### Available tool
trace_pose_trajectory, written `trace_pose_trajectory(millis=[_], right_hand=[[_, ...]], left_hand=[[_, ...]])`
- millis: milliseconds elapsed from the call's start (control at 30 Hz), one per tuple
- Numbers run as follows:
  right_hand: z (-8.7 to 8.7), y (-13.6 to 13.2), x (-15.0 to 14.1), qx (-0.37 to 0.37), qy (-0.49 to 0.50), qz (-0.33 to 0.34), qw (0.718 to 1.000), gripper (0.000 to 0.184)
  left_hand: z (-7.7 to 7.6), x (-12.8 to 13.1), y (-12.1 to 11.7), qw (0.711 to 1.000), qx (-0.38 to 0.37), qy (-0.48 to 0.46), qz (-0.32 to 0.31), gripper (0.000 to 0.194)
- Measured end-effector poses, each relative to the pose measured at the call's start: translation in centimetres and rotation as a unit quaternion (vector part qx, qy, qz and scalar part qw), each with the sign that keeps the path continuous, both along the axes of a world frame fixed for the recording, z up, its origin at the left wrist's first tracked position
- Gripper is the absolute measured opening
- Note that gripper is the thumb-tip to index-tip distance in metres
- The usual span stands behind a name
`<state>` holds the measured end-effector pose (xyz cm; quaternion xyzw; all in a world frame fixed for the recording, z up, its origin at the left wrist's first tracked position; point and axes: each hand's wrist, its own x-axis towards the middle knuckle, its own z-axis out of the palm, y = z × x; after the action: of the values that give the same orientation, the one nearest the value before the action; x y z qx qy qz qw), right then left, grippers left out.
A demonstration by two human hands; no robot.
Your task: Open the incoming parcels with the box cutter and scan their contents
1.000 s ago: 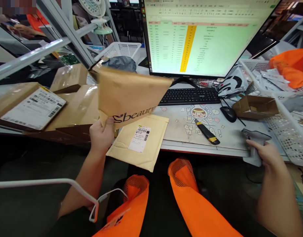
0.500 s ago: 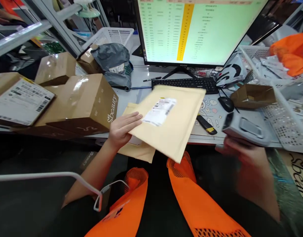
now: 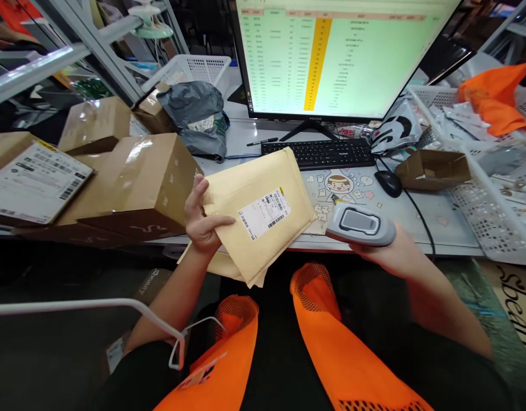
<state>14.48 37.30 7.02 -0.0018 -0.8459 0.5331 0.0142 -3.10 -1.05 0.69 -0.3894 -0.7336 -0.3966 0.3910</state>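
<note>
My left hand (image 3: 205,220) grips a yellow padded envelope (image 3: 229,188) by its left edge, thumb on the front. The envelope is tilted, and a white shipping label (image 3: 265,212) with barcodes faces up. Part of another padded envelope (image 3: 226,265) shows beneath it; whether my hand also holds that one I cannot tell. In my right hand (image 3: 389,251) is a grey-and-white barcode scanner (image 3: 361,225), its head pointing left toward the labelled envelope, a short gap apart. Most of my right fingers are hidden under the scanner.
Taped cardboard boxes (image 3: 138,182) are stacked at the left, beside a grey plastic mailer bag (image 3: 198,120). A monitor (image 3: 344,57), keyboard (image 3: 318,153) and mouse (image 3: 388,182) stand behind the envelopes. To the right are a small open box (image 3: 434,168) and a white basket (image 3: 489,211).
The envelope has turned and moved left and closer to me, with my left thumb now on its front. My right hand has brought the scanner left toward it.
</note>
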Motion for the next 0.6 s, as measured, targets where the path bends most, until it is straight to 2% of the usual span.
trace_pose_trajectory(millis=[133,167,233,300,433,500,600], right_hand=[[1.1,-0.9,-0.9,-0.003,0.015,0.058,0.998,0.049],[1.1,-0.7,-0.9,0.000,0.009,0.052,0.999,0.049],[0.7,0.3,-0.8,0.017,-0.028,-0.002,0.999,0.050],[-0.2,2.8,-0.6,0.048,-0.079,-0.088,0.992,0.049],[-3.2,10.4,0.1,0.081,-0.153,-0.225,0.959,0.027],[-4.9,14.2,0.6,0.042,-0.179,-0.282,0.942,0.023],[-7.1,18.6,1.1,-0.048,-0.209,-0.342,0.915,0.032]], left_hand=[[-0.5,-0.2,-1.1,1.000,0.000,0.016,-0.020,0.031],[-0.7,-0.2,-1.5,1.000,-0.002,0.013,-0.020,0.028],[-1.2,-0.1,-2.4,1.000,-0.012,0.001,-0.021,0.022],[-1.9,0.3,-3.4,0.999,-0.027,-0.024,-0.024,0.018],[-4.3,0.7,-5.7,0.994,-0.028,-0.108,-0.004,0.020],[-5.7,0.5,-6.7,0.984,-0.069,-0.161,0.010,0.024],[-7.5,0.2,-8.2,0.957,-0.184,-0.223,0.023,0.035]])
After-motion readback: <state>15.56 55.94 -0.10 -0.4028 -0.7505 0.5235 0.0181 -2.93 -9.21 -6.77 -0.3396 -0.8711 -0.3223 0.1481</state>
